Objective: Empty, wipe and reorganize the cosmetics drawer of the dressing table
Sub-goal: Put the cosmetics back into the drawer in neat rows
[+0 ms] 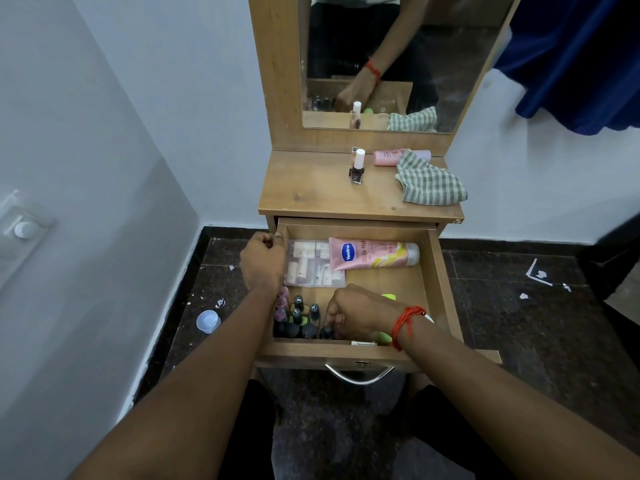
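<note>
The wooden drawer (438, 271) of the dressing table is pulled out. Inside lie a pink Vaseline tube (374, 254), a clear pack of small tubes (313, 263) and several dark nail polish bottles (299, 320) in the front left corner. My left hand (261, 261) grips the drawer's left wall. My right hand (360, 315), with a red thread on the wrist, is down in the drawer with its fingers closed on a dark bottle (326, 332). A green object (389, 297) peeks out behind that hand.
On the tabletop (311, 192) stand a nail polish bottle (357, 167), a pink bottle lying down (386, 157) and a checked cloth (431, 181). A mirror (450, 64) rises behind. A blue cap (207, 321) and paper scraps lie on the dark floor. Blue fabric (571, 57) hangs right.
</note>
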